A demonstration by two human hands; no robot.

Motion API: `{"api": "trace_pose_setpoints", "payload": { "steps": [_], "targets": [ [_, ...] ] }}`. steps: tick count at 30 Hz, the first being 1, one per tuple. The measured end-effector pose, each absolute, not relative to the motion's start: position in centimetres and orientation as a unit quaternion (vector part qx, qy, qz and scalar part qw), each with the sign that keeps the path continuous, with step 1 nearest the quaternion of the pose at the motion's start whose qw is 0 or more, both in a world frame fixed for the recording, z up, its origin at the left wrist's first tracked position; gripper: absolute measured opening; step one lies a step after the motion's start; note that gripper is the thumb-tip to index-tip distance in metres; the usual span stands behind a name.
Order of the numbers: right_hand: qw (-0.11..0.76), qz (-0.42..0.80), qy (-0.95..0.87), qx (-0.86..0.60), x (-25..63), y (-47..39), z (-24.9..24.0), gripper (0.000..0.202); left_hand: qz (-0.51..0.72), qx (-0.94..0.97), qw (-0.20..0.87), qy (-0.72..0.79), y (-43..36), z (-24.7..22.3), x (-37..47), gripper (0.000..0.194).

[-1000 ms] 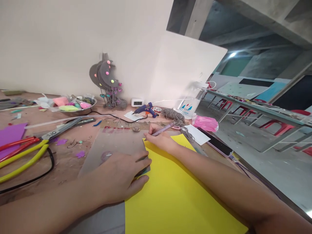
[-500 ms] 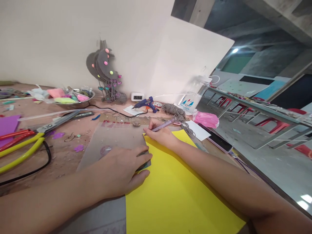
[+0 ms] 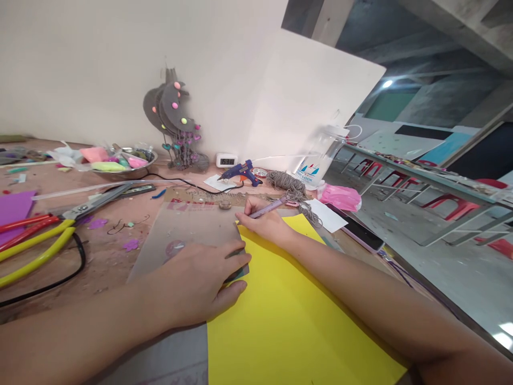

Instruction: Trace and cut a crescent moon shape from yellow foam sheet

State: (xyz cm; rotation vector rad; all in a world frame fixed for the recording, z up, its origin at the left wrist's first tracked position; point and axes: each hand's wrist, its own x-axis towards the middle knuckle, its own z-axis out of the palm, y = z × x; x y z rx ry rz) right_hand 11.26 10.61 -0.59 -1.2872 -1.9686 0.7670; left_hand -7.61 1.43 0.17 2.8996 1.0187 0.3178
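A sheet of bright yellow paper [image 3: 276, 315] lies over a grey mat [image 3: 172, 214] on the worktable. My right hand [image 3: 266, 219] is closed around a pale purple pen [image 3: 270, 207], its tip hidden by the fingers, at the sheet's far left corner. My left hand [image 3: 204, 278] lies flat across the sheet's left edge, thumb apart from the fingers. Under those fingers is a small dark piece [image 3: 239, 274], mostly covered, so its kind is unclear.
Left of the mat lie yellow-handled scissors [image 3: 48, 246] and red-handled scissors [image 3: 32, 230]. Beyond it stand a blue glue gun [image 3: 242, 171], a small clock [image 3: 226, 160], grey yarn [image 3: 285, 183] and a plastic jug [image 3: 316, 158]. A phone [image 3: 356, 227] rests at the right.
Both hands, the pen and the yellow sheet keep practically the same places. The whole view has shifted very slightly.
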Motion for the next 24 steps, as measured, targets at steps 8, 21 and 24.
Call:
{"api": "trace_pose_setpoints", "payload": {
  "steps": [8,21,24],
  "targets": [
    [0.346,0.269,-0.755,-0.487,11.32,10.63,-0.53,0.025,0.110,0.938,0.019,0.328,1.34,0.02,-7.66,0.035],
    [0.349,0.277,-0.751,-0.487,11.17,10.42,-0.47,0.025,0.117,0.939,0.024,0.321,1.44,0.20,-7.61,0.034],
    [0.356,0.268,-0.750,-0.489,11.18,10.47,-0.54,0.023,0.117,0.939,0.027,0.322,1.48,0.13,-7.64,0.034]
  ]
}}
